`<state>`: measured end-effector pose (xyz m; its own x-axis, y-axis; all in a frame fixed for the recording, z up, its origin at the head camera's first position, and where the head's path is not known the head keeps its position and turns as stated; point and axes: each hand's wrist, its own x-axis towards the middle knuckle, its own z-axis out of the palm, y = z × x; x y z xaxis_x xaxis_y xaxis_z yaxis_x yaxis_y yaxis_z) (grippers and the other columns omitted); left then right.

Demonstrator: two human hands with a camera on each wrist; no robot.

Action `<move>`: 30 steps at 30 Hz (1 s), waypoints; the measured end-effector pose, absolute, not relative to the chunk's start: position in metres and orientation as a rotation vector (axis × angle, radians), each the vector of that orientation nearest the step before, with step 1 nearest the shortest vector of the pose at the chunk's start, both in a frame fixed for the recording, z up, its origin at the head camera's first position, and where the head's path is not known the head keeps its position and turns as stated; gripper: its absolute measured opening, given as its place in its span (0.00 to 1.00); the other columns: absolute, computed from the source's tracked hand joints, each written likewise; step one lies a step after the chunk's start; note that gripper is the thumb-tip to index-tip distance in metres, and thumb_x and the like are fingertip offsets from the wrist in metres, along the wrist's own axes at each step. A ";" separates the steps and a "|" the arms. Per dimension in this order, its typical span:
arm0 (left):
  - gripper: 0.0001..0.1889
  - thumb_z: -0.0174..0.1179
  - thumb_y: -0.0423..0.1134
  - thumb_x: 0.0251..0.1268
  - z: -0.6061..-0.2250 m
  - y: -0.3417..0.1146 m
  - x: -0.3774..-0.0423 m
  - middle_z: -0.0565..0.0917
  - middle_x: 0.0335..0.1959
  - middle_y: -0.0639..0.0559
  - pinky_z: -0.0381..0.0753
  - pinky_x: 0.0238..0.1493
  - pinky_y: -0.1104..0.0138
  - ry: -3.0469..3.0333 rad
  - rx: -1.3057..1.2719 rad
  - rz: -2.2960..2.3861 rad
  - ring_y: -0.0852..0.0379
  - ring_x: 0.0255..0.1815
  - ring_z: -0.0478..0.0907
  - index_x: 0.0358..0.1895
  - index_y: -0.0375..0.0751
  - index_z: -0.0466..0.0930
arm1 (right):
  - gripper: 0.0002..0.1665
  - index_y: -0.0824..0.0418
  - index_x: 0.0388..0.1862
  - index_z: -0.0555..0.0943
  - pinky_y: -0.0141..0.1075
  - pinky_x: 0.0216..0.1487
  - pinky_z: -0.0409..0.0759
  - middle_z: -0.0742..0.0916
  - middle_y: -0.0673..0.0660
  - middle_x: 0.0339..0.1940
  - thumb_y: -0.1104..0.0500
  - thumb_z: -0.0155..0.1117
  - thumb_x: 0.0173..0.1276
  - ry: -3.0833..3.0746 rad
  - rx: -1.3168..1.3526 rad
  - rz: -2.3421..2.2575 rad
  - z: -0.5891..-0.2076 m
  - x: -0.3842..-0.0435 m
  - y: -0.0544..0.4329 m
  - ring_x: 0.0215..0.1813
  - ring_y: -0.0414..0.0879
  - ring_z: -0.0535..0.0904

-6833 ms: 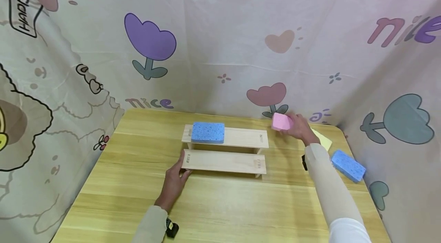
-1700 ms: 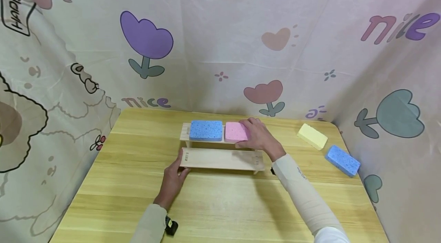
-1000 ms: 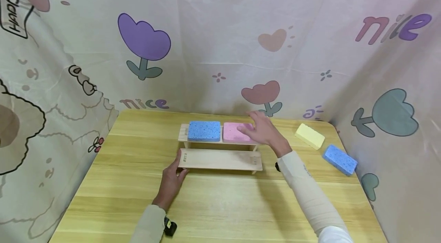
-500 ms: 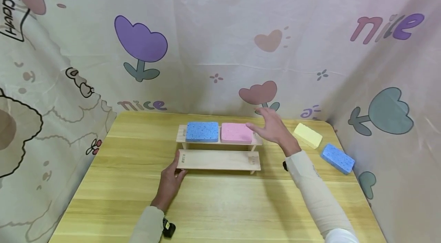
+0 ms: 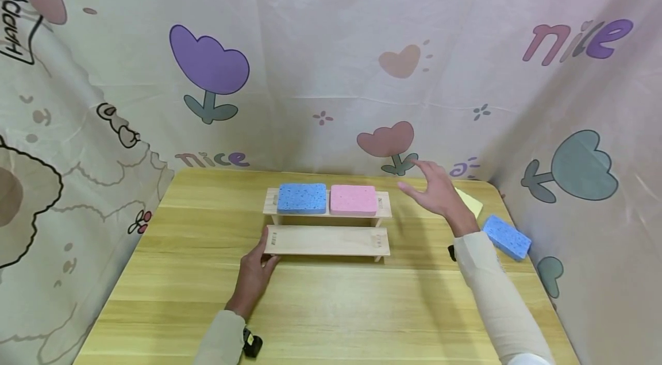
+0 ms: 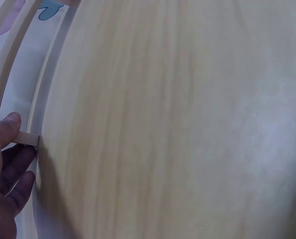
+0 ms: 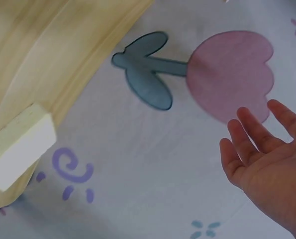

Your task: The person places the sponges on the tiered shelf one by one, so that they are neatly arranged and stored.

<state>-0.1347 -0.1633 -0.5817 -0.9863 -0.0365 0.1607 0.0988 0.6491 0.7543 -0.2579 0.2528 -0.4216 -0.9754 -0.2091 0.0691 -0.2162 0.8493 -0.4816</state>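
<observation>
A small two-tier wooden rack (image 5: 328,240) stands on the table. On its rear, upper board a blue sponge (image 5: 302,198) and a pink sponge (image 5: 354,200) lie side by side; the front board is bare. My left hand (image 5: 253,279) grips the front board's left end, and in the left wrist view its thumb (image 6: 7,128) and fingers pinch the wood. My right hand (image 5: 438,189) is in the air right of the rack, fingers spread and holding nothing. It partly covers a yellow sponge (image 5: 470,203), which the right wrist view shows at lower left.
Another blue sponge (image 5: 507,237) lies near the right edge of the wooden table (image 5: 331,313), just in front of the yellow one. A printed cloth (image 5: 310,54) hangs behind the table and along both sides.
My right hand brought the pink sponge from the right onto the upper board beside the blue one, let go, and moved back rightward. My left hand kept its grip on the rack.
</observation>
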 end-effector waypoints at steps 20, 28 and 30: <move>0.41 0.63 0.29 0.60 -0.579 -0.163 -0.133 0.73 0.63 0.36 0.84 0.45 0.62 -2.713 -0.047 -1.272 0.47 0.50 0.81 0.75 0.42 0.51 | 0.55 0.59 0.75 0.54 0.72 0.63 0.56 0.62 0.70 0.73 0.34 0.63 0.58 -3.015 0.171 0.711 -0.441 -0.250 0.326 0.71 0.71 0.54; 0.41 0.63 0.29 0.60 -0.577 -0.162 -0.133 0.74 0.63 0.36 0.84 0.44 0.63 -2.706 -0.055 -1.272 0.47 0.50 0.81 0.75 0.42 0.51 | 0.60 0.61 0.76 0.49 0.74 0.63 0.52 0.59 0.73 0.73 0.32 0.64 0.57 -3.064 0.059 0.631 -0.449 -0.240 0.355 0.70 0.73 0.53; 0.41 0.63 0.30 0.60 -0.577 -0.162 -0.133 0.74 0.63 0.36 0.84 0.45 0.63 -2.711 -0.043 -1.283 0.47 0.50 0.81 0.75 0.42 0.51 | 0.61 0.61 0.76 0.48 0.75 0.62 0.53 0.58 0.74 0.73 0.32 0.64 0.57 -3.073 0.028 0.644 -0.452 -0.237 0.362 0.70 0.74 0.52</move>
<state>-0.1331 -0.1619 -0.5768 -0.9895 -0.0346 0.1401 0.0864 0.6356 0.7672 -0.2372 0.3622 -0.4519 -0.9998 -0.0168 0.0055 -0.0176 0.9157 -0.4014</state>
